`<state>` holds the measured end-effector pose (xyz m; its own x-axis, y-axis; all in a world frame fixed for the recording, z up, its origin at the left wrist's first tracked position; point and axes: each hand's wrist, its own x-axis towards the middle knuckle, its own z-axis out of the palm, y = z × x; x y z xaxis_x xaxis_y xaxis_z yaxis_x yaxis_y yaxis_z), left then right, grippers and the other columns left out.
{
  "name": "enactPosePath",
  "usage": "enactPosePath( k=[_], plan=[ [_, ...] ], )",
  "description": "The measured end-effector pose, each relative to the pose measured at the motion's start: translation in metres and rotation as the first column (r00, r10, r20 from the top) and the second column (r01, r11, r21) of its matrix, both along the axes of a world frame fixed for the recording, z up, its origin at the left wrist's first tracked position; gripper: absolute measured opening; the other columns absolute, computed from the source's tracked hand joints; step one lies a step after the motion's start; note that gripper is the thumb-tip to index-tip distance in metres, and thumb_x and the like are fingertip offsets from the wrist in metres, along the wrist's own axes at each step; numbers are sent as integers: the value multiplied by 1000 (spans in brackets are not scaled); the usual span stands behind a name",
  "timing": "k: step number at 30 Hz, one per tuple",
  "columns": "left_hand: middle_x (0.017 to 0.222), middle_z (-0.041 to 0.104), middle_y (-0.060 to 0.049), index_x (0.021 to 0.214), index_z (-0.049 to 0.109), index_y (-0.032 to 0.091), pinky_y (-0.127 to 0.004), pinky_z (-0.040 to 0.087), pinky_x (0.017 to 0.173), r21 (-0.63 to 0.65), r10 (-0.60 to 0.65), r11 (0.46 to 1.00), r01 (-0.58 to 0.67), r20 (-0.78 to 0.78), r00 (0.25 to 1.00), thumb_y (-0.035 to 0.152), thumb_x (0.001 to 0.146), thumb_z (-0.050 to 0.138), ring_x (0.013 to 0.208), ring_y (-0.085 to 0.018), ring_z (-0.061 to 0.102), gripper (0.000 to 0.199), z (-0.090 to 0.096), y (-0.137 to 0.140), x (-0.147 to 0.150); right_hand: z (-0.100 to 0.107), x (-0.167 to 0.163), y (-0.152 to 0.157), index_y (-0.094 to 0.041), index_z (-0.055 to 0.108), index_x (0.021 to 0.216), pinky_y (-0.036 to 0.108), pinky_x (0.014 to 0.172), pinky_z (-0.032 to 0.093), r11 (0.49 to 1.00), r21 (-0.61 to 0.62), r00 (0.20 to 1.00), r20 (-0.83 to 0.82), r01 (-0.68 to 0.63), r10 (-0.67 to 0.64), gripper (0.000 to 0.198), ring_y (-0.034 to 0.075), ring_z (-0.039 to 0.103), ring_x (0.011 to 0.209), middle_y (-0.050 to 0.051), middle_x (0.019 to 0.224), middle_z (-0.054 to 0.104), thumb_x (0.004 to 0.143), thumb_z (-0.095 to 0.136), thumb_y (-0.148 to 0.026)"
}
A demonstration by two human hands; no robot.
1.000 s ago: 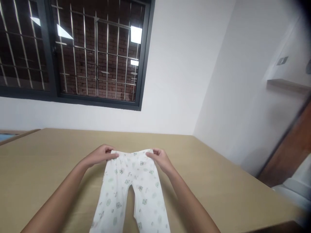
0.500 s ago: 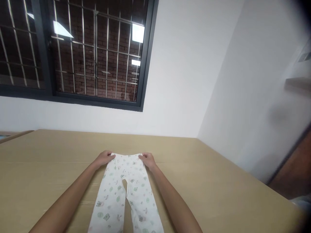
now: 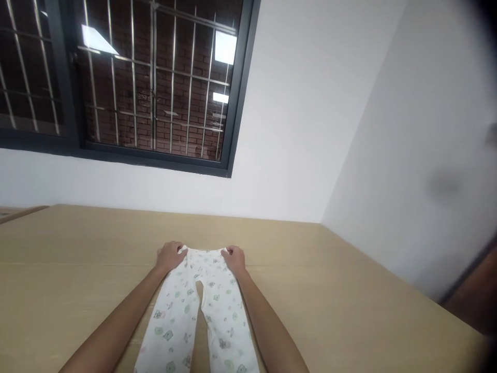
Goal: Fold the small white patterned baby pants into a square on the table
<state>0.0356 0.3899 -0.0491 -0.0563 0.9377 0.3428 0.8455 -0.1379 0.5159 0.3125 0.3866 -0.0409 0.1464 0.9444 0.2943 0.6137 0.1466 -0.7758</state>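
Looking down my own arms, I see the trousers [image 3: 200, 311] spread flat on the tan surface [image 3: 349, 311], waistband away from me and the two legs running back toward my body with a narrow gap between them. That layout keeps the cloth smooth and square to me, with the waistband at full reach where both hands can get to it.

My left hand [image 3: 170, 256] sits on the left corner of the waistband, fingers curled down and closed on the fabric edge. My right hand [image 3: 233, 257] mirrors it at the right corner, fingers likewise bent over the hem and pinching it. Both grips look narrow, thumb against fingers with cloth between, though the exact pinch is small at this range. Holding the two corners apart like this keeps the waistband taut and straight across.

Beyond the surface stands a white wall with a barred window [image 3: 128, 83] above, brick showing behind the bars.
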Motion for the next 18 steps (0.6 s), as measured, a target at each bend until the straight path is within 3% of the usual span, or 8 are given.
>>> enactPosePath(
  k=[2, 4, 6, 9, 13, 14, 16, 18],
  plan=[
    [101, 68, -10, 91, 65, 21, -38, 37, 88, 64, 31, 998, -28, -39, 999, 36, 90, 57, 104, -30, 59, 17, 0, -9, 6, -4, -1, 2, -23, 39, 54, 26, 57, 27, 1000, 3, 1000, 24, 20, -20, 28, 13, 36, 59, -6, 57, 35, 71, 61, -29],
    [119, 65, -15, 116, 63, 20, -42, 36, 97, 132, 56, 990, -47, -66, 996, 31, 95, 51, 117, -33, 55, 27, 4, -18, 11, -6, -1, 2, -23, 43, 55, 25, 58, 28, 1000, -1, 999, 34, 26, -26, 26, 13, 38, 61, -6, 57, 39, 70, 63, -29],
    [128, 61, -18, 128, 58, 18, -45, 34, 101, 184, 61, 982, -46, -81, 995, 28, 98, 45, 124, -35, 52, 34, 12, -28, 18, -5, 1, 2, -22, 48, 55, 25, 59, 31, 1000, -14, 999, 28, 17, -16, 24, 13, 42, 61, -5, 57, 43, 71, 64, -30],
    [118, 64, -16, 119, 61, 17, -44, 38, 98, 211, -5, 977, 24, -91, 996, 29, 100, 42, 118, -34, 56, 29, 29, -48, 35, -2, 4, 1, -20, 58, 59, 25, 62, 37, 999, -40, 1000, -8, -8, 8, 19, 14, 49, 62, -3, 59, 54, 75, 62, -29],
    [80, 68, -3, 82, 61, 24, -33, 41, 72, 142, -266, 950, 280, -111, 958, 40, 96, 54, 77, -22, 63, 23, 40, -102, 83, 0, 5, 5, -18, 65, 67, 26, 66, 41, 998, -59, 998, -56, -17, 14, 9, 15, 57, 67, 0, 66, 65, 74, 64, -24],
    [73, 67, -1, 74, 59, 25, -32, 39, 66, 102, -365, 921, 376, -110, 924, 45, 92, 60, 70, -20, 62, 27, 38, -121, 98, 1, 5, 6, -18, 65, 67, 27, 67, 41, 998, -63, 998, -67, -18, 13, 7, 16, 58, 68, 1, 67, 65, 73, 64, -23],
    [62, 62, -1, 68, 53, 25, -33, 34, 62, -5, -609, 793, 609, -36, 793, 56, 85, 67, 60, -19, 57, 38, 31, -159, 130, 1, 5, 9, -18, 65, 70, 27, 68, 41, 997, -68, 995, -97, -26, 20, 3, 16, 57, 68, 0, 67, 64, 71, 65, -21],
    [55, 56, -1, 68, 51, 26, -35, 30, 58, -39, -723, 690, 723, 2, 691, 68, 79, 68, 51, -17, 50, 47, 21, -194, 156, 2, 7, 9, -18, 65, 77, 27, 67, 41, 997, -67, 990, -139, -49, 39, 6, 15, 55, 67, -2, 66, 62, 71, 64, -20]
  ],
)
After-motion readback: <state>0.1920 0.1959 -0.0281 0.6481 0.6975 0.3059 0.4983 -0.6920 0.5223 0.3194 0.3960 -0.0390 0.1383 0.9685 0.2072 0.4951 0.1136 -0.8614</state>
